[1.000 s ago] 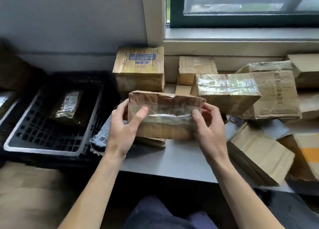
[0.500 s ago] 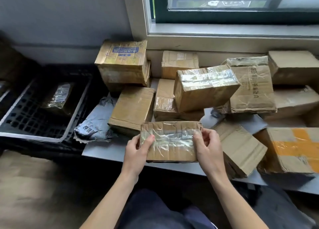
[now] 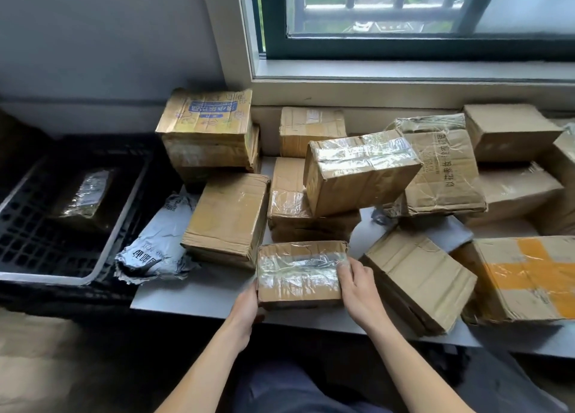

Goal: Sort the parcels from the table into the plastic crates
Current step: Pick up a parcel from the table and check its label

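Bare table (image 3: 199,291) lies open at the front left; a crumpled grey mailer bag (image 3: 149,251) sits between it and the black crate (image 3: 46,278); the crate's floor is open around one wrapped parcel (image 3: 84,195); stacked boxes (image 3: 357,170) crowd back and right.

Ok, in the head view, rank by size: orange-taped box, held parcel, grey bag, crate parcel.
1. orange-taped box, though cut off
2. held parcel and grey bag: look alike
3. crate parcel, but farther away
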`<state>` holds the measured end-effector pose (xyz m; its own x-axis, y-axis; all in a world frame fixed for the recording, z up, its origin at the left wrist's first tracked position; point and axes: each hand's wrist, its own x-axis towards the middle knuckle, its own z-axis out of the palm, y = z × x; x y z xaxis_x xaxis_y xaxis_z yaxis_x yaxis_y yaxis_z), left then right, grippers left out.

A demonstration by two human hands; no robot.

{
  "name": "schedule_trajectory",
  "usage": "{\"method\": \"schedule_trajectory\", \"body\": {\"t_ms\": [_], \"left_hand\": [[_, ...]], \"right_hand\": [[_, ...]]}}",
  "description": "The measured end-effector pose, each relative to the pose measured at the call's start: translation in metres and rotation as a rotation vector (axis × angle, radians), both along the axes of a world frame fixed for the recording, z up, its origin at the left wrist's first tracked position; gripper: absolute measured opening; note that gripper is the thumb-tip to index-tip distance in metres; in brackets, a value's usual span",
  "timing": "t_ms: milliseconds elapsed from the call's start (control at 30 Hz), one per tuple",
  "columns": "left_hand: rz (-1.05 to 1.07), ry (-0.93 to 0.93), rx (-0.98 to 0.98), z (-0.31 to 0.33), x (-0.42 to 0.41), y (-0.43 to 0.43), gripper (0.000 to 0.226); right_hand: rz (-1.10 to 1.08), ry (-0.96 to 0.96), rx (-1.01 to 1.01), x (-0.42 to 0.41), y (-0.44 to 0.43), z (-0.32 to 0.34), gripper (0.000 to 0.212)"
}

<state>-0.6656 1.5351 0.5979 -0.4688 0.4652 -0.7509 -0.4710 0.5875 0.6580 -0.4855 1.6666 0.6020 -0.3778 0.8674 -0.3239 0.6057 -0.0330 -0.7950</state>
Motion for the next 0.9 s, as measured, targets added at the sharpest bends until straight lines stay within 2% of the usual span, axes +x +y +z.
{"method": "schedule_trajectory", "body": {"t_ms": [133, 333, 433, 533, 600, 667, 767, 900], "left_hand": [[0.032, -0.038, 0.062, 0.004, 0.009, 0.004, 0.038], [0.039, -0.036, 0.11, 0.005, 0.007, 0.004, 0.033], [0.114, -0.002, 0.205, 0.007, -0.009, -0.003, 0.03], [0.131, 0.059, 0.331, 0.021, -0.023, -0.009, 0.053], [0.142, 0.129, 0.389, 0.031, -0.028, -0.009, 0.065], [0.153, 0.195, 0.404, 0.038, -0.028, -0.008, 0.051], [0.102, 0.175, 0.376, 0.041, -0.018, -0.004, 0.022], [0.129, 0.03, 0.325, 0.03, -0.012, -0.004, 0.019]], "right_hand": [[-0.028, 0.01, 0.024, 0.001, 0.006, -0.017, 0.06], [-0.031, 0.079, -0.05, 0.006, 0.006, 0.003, 0.029], [-0.072, 0.172, -0.169, 0.015, -0.001, 0.011, 0.025], [-0.083, 0.193, -0.213, 0.017, -0.005, 0.005, 0.027], [-0.031, 0.152, -0.219, 0.012, -0.006, 0.002, 0.038], [0.021, 0.098, -0.235, 0.007, -0.005, -0.001, 0.05], [0.014, 0.156, -0.255, 0.005, -0.003, 0.0, 0.036], [-0.071, 0.344, -0.312, 0.002, 0.0, 0.023, 0.038]]}}
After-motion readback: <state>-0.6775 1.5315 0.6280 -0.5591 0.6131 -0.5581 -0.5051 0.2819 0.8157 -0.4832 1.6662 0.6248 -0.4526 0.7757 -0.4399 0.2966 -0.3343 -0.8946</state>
